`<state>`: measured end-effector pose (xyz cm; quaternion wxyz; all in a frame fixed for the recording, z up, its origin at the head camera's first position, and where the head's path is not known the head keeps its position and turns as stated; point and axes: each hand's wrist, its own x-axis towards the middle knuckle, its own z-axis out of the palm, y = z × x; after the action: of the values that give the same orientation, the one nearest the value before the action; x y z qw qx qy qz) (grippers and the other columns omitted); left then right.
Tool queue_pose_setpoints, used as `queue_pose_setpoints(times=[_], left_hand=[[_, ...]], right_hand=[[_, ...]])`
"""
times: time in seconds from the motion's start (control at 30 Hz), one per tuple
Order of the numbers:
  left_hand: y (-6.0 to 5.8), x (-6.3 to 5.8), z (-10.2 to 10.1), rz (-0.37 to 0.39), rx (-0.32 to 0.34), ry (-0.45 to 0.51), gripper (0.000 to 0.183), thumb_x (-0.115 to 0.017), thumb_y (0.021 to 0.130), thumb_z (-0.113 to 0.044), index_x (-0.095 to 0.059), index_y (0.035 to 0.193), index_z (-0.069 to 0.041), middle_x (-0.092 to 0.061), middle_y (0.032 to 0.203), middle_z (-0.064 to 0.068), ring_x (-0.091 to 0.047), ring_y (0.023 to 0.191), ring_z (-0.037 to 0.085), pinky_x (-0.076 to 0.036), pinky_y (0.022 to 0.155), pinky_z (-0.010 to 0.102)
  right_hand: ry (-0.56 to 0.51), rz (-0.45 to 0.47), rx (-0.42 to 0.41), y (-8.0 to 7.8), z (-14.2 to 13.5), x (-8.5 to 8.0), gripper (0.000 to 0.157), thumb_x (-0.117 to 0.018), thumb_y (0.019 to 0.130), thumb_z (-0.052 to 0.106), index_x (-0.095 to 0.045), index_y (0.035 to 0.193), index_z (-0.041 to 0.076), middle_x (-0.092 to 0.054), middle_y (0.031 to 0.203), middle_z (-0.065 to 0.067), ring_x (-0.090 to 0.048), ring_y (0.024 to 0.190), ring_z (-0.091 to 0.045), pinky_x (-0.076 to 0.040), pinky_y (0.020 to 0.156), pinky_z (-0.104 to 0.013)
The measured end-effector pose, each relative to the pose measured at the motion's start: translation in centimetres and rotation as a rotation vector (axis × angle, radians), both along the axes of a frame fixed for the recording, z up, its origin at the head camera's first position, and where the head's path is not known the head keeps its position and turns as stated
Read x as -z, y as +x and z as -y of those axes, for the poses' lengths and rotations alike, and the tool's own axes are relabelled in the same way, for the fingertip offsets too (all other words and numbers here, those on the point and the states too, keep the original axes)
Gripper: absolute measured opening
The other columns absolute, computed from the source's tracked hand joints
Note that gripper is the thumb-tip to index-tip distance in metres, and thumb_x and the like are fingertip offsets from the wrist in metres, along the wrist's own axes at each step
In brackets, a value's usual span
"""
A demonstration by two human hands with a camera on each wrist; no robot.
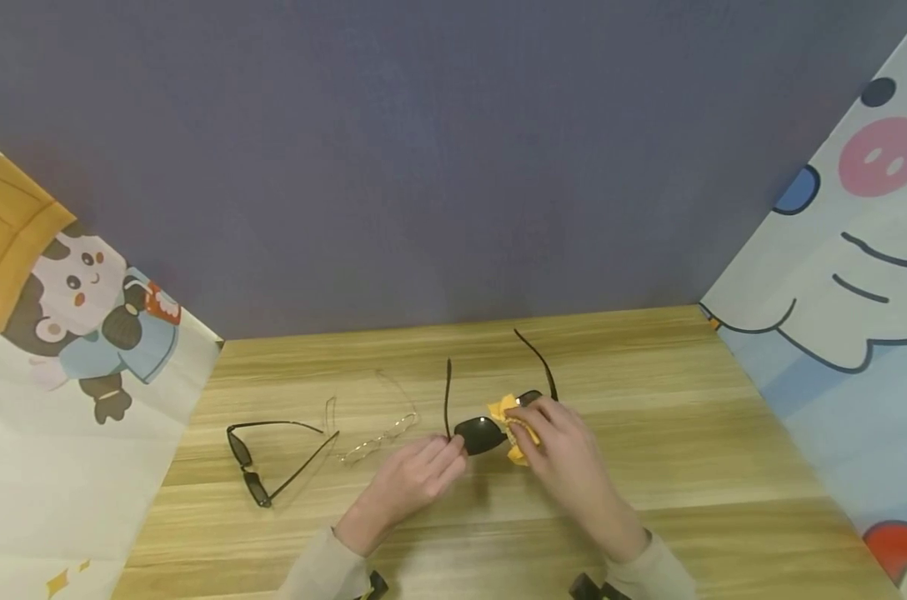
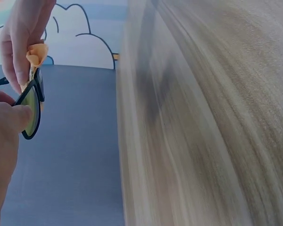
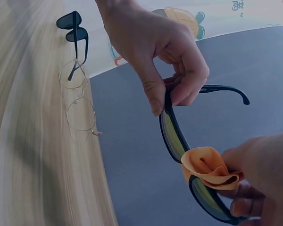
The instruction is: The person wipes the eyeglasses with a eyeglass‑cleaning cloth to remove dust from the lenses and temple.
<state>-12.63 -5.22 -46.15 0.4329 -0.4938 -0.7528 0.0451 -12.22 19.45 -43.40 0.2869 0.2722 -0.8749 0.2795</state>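
Black-framed sunglasses [image 1: 480, 435] are held up above the table, their temples unfolded and pointing away from the person. My left hand [image 1: 422, 477] pinches the frame at its left corner, thumb on the lens side in the left wrist view. With my right hand [image 1: 566, 450] I grip a bunched yellow-orange cloth [image 3: 208, 165], which lies around the bridge and the inner edge of the right lens. The cloth covers the middle of the frame. Part of the right lens [image 3: 208, 202] shows below it in the right wrist view.
On the wooden table [image 1: 724, 467], a second pair of black sunglasses [image 1: 253, 483] lies at the left with temples open. Beside it rest thin wire-rimmed glasses [image 1: 378, 440]. A grey panel [image 1: 453, 167] stands behind, and printed cartoon panels [image 1: 866, 275] flank the table.
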Motion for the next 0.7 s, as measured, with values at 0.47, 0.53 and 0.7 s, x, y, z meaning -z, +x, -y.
queue_pose_setpoints(times=[0.47, 0.53, 0.7], left_hand=[[0.13, 0.14, 0.01, -0.017, 0.013, 0.02, 0.031, -0.043, 0.108, -0.005, -0.067, 0.089, -0.008, -0.075, 0.096, 0.004, -0.066, 0.079, 0.009, -0.059, 0.074, 0.014], [0.14, 0.17, 0.08, -0.014, 0.015, 0.017, 0.031, -0.043, 0.108, -0.005, -0.067, 0.089, -0.008, -0.075, 0.096, 0.004, -0.066, 0.079, 0.009, -0.059, 0.075, 0.014], [0.13, 0.11, 0.05, -0.013, 0.015, 0.002, 0.021, -0.052, 0.104, -0.004, -0.068, 0.091, -0.008, -0.075, 0.098, 0.004, -0.067, 0.081, 0.01, -0.06, 0.077, 0.015]], right_hand=[[0.134, 0.022, 0.257, -0.18, 0.27, -0.1, 0.012, -0.081, 0.083, 0.007, -0.077, 0.095, 0.007, -0.075, 0.078, -0.005, -0.02, 0.043, 0.004, -0.015, 0.036, -0.01], [0.143, 0.007, 0.292, -0.31, 0.0, 0.02, 0.013, -0.081, 0.082, 0.006, -0.077, 0.094, 0.008, -0.074, 0.074, -0.005, -0.017, 0.043, 0.003, -0.013, 0.035, -0.011], [0.169, 0.046, 0.303, -0.4, -0.2, 0.0, 0.012, -0.08, 0.084, 0.006, -0.077, 0.095, 0.007, -0.065, 0.061, -0.001, -0.017, 0.042, 0.002, -0.014, 0.035, -0.013]])
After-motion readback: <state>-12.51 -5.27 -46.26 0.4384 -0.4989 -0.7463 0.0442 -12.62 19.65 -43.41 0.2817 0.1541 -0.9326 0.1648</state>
